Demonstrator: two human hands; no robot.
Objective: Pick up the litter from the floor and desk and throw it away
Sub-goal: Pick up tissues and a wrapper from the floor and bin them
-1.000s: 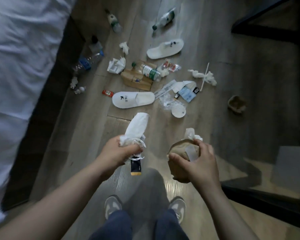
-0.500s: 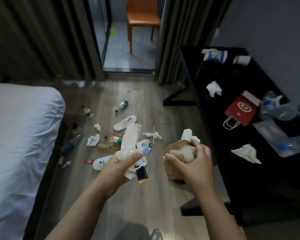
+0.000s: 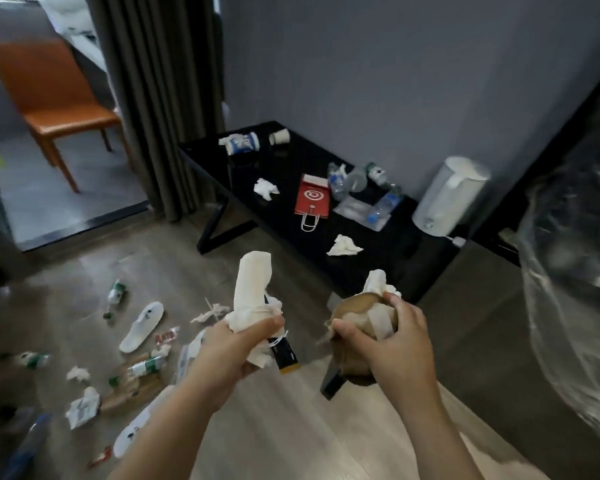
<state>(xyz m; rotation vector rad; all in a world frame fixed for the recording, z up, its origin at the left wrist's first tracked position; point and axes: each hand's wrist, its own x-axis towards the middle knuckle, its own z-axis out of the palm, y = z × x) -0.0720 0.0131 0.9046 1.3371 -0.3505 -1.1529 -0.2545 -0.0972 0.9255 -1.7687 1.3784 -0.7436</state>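
Litter filled both hands above the grey wood-look floor (image 3: 291,427). The left hand (image 3: 229,348) gripped a long white crumpled paper bundle (image 3: 252,289) at its lower end, fingers curled tightly round it. The bundle's long axis ran up the picture, with its free end pointing away from the person toward the black desk (image 3: 243,202). A small black packet with an orange end (image 3: 286,356) stuck out below the fist, slanting down to the right; its print was too blurred to read.

The right hand (image 3: 392,337) clutched a brown paper bowl stuffed with white tissue (image 3: 357,308), its mouth turned up and away.

On the desk lay a flat red paper bag (image 3: 312,199) marked with a white ringed circle and no legible words, its white cord handle toward the person. Just beside it lay clear plastic bottles (image 3: 347,178) and two crumpled white tissues (image 3: 265,188). On the floor at the left were white slippers (image 3: 141,327) and green-labelled bottles (image 3: 146,367), the labels unreadable.
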